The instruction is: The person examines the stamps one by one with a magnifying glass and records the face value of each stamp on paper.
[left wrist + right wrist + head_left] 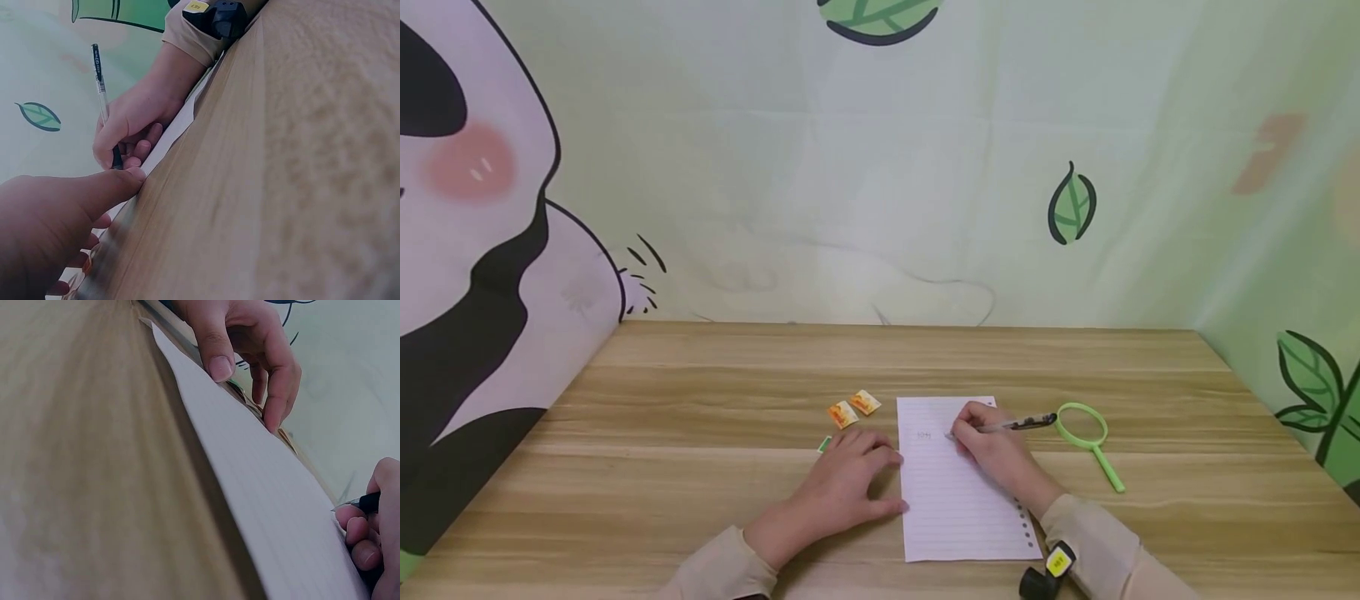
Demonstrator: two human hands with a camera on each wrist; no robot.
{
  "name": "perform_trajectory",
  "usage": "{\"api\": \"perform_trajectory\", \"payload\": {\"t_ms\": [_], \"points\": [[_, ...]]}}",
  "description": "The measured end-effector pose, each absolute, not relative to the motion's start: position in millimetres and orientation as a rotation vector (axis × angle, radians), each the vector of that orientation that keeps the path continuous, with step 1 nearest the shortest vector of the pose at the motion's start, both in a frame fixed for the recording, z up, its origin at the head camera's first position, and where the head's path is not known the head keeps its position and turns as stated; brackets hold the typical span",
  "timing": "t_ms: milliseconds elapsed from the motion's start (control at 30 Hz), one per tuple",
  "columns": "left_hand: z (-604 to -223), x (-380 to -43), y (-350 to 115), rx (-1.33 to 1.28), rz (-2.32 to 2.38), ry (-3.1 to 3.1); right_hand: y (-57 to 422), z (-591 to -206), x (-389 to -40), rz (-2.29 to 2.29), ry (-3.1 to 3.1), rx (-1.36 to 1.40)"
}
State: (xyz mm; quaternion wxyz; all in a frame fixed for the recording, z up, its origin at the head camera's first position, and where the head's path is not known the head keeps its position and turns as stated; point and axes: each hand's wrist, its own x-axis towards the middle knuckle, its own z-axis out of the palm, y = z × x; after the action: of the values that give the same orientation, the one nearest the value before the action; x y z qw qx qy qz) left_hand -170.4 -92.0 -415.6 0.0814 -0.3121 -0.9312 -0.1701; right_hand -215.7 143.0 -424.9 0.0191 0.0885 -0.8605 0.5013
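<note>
Fingers [976,410] on the right hand [1000,448] are curled in a pretty normal writing pinch around a pen [1022,423], so no gap there. The left hand [846,479] is doing the relaxed thing: thumb and fingers spread, not gripping anything, thumb tip on the left edge of a lined sheet of paper [962,521].

The bit I'd watch is pen tip vs page. The pen slants across the upper half of the sheet, tip pointing left, back end sticking out past the right edge toward a green magnifying glass [1108,468]. Meanwhile the paper's long side runs away from the person, so the two lie roughly crosswise. There's a bit of small handwriting [923,436] just left of the tip, about level with it, too tiny for me to read. Right hand's obviously the near one for that spot; the left is over by the opposite edge. Tip's right down by the page, but honestly can't tell if it's actually touching.

Other stuff on the surface [662,479]: two little orange packets [842,414] beyond the left hand, and something green-edged [825,444] half hidden by it.
</note>
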Motion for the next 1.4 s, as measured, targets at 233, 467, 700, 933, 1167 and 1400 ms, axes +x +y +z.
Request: {"api": "perform_trajectory", "payload": {"t_ms": [233,467,700,933,1167,1400], "points": [[-414.4,-171.6,-90.8,-0.935,-0.488,-2.789,143.8,-425.0,-215.6,1.539,-2.682,0.152],[-414.7,-171.8,-90.0,-0.939,-0.485,-2.804,144.3,-425.3,-214.8,1.469,-2.694,0.186],[-416.6,-170.8,-90.2,-0.937,-0.486,-2.808,144.6,-425.8,-214.0,1.424,-2.693,0.213],[-416.4,-170.2,-90.7,-0.932,-0.5,-2.812,143.7,-425.7,-215.1,1.449,-2.662,0.254],[-417.3,-170.6,-91.5,-0.933,-0.515,-2.812,142.7,-424.6,-214.3,1.451,-2.667,0.24],[-417.9,-170.7,-91.3,-0.923,-0.509,-2.815,143.3,-422.7,-213.1,1.441,-2.695,0.134]]}}
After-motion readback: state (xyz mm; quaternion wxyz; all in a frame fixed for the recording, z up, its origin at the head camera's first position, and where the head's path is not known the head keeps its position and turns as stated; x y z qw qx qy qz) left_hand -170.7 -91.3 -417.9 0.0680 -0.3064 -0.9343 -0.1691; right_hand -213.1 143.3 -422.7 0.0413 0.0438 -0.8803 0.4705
